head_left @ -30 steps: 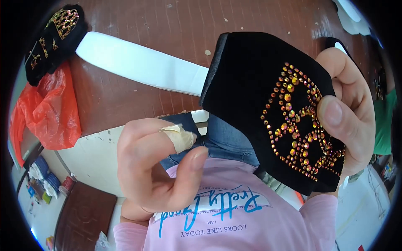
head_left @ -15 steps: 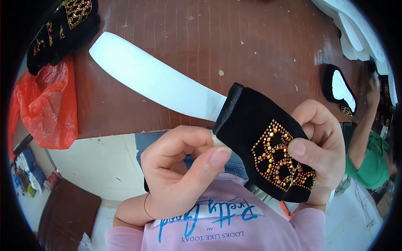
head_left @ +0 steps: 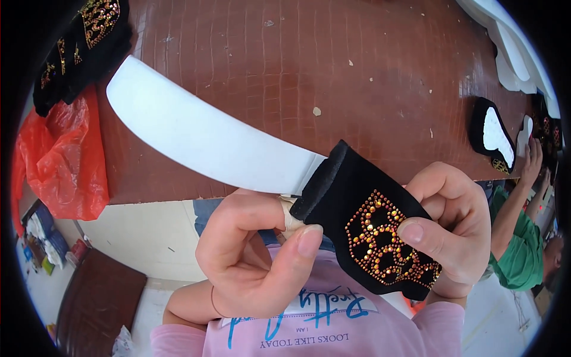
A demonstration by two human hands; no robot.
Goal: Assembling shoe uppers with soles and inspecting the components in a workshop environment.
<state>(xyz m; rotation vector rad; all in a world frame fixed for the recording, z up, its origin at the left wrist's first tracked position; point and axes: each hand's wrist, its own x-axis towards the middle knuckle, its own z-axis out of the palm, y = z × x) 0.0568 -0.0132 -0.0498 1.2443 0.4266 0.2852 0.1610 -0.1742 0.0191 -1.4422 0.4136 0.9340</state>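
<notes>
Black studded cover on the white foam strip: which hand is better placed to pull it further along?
Probably the left hand: its fingers pinch the black cover at its open edge on the white foam strip. The right hand grips the studded end.

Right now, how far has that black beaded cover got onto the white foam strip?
Only the near end is covered: the black beaded sleeve wraps one tip of the white foam strip. The right hand grips the sleeve, and the left hand pinches its open edge. Most of the strip lies bare over the brown table. More black beaded pieces sit at the far left corner.
</notes>
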